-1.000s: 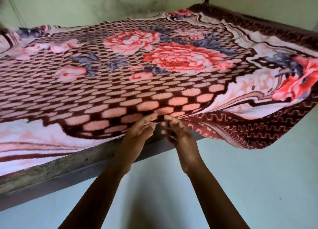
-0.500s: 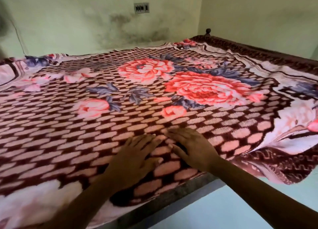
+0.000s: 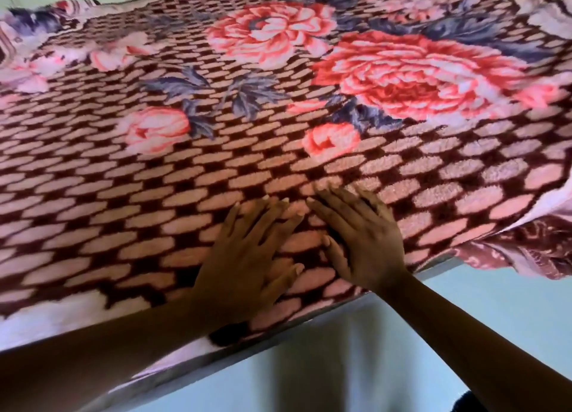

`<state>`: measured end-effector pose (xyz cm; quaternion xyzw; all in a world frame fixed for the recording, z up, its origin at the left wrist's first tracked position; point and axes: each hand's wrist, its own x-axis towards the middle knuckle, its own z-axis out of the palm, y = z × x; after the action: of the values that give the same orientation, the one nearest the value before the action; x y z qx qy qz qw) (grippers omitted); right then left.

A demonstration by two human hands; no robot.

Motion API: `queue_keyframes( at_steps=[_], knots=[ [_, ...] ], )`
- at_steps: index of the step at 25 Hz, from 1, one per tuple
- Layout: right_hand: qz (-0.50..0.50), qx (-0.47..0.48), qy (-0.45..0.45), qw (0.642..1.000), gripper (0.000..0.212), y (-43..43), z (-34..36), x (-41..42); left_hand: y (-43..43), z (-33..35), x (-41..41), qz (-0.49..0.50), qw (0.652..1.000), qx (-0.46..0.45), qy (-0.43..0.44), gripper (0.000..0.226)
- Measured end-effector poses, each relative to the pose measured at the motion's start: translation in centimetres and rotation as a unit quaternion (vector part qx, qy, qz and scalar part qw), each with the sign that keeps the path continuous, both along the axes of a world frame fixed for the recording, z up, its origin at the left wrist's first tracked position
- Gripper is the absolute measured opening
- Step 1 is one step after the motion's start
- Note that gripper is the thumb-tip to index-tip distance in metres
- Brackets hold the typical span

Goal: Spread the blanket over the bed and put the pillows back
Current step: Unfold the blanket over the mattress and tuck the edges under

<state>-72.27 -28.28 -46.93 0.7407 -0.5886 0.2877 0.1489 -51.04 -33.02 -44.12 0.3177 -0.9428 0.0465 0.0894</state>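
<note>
Dim, soft, even light with no glare. Blanket (image 3: 278, 170) colours saturated, reds strongest far right. Left hand (image 3: 244, 256) and right hand (image 3: 362, 241) read dark, with little skin detail. Faint soft shadow under both on the pile. Broad diffuse shadow on floor (image 3: 495, 318), near centre. Pile sharp beside right hand. Far left and far right edges are smeared by motion blur. Checks stretch toward the frame edges.

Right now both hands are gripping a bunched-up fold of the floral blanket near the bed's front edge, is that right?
No. The head view shows the left hand and right hand lying flat, fingers straight, on the floral blanket near the bed front edge. They grip no bunched-up fold.
</note>
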Motion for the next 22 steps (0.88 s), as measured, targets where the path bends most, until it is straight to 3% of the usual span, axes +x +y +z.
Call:
queue_keyframes(
  at_steps=[3,6,11,14,17,19,22],
  knots=[
    [0.013,-0.001,0.002,1.000,0.055,-0.5,-1.5,-0.2,-0.3,-1.7,0.0,-0.021,0.999,-0.034,-0.014,0.063],
    [0.009,0.057,0.005,0.998,0.051,-0.3,-0.9,0.0,-0.3,-1.9,0.2,-0.010,0.999,-0.015,-0.039,0.064],
    [0.005,0.213,-0.035,0.976,0.048,1.0,2.6,0.5,0.7,1.0,-0.8,0.034,0.991,0.074,-0.102,0.065],
    [0.070,0.304,-0.097,0.945,0.045,2.7,6.3,-0.9,2.4,4.1,-1.9,0.096,0.977,0.147,-0.120,0.063],
    [0.085,0.352,-0.219,0.906,0.045,6.7,9.9,-4.4,5.3,7.0,-4.8,0.237,0.922,0.304,-0.046,0.069],
    [0.031,0.361,-0.305,0.881,0.054,9.0,13.6,-7.8,8.0,9.5,-8.2,0.245,0.897,0.368,0.014,0.077],
    [-0.061,0.408,-0.363,0.835,0.042,11.9,18.6,-13.6,11.3,13.9,-14.1,0.195,0.883,0.413,0.110,0.082]
  ],
)
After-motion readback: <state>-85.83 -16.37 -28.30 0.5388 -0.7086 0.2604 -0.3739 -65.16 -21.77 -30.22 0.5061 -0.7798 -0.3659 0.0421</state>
